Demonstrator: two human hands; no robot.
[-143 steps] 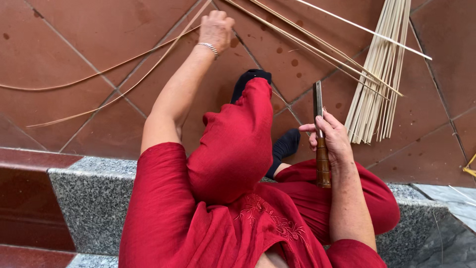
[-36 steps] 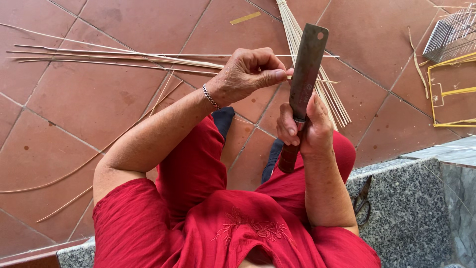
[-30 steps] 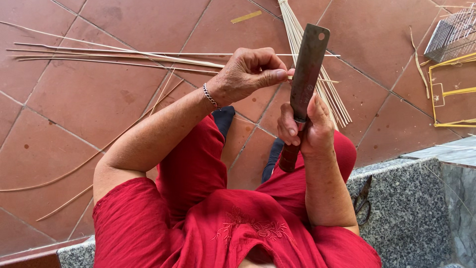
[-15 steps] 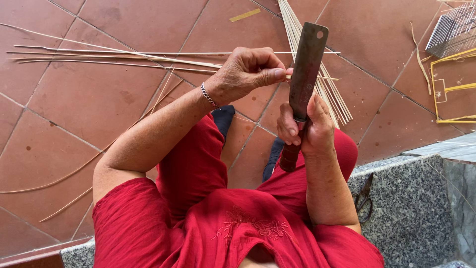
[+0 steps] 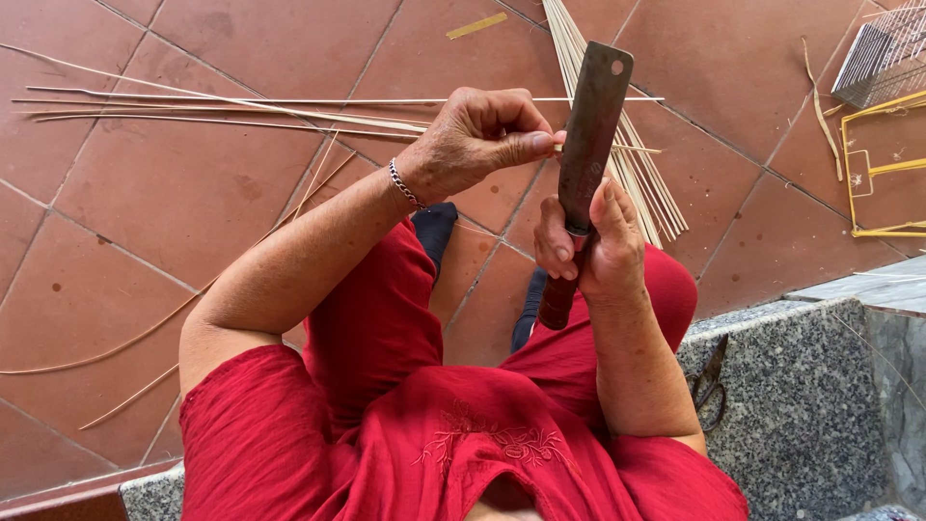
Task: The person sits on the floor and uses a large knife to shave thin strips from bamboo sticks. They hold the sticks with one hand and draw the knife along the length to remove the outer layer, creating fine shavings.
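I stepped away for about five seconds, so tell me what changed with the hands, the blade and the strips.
The left hand, earlier stretched out to the strips on the floor, has come back holding a thin strip pinched against the knife blade. The right hand has raised the knife upright before the body. For the last second, both hands have barely moved. The bundle of strips stays on the tiled floor.

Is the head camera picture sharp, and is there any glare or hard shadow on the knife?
Head view: sharp overall, soft even daylight, no hard shadows; the knife in the right hand looks dull, without glare; left hand crisp; floor lines bend slightly near the edges.
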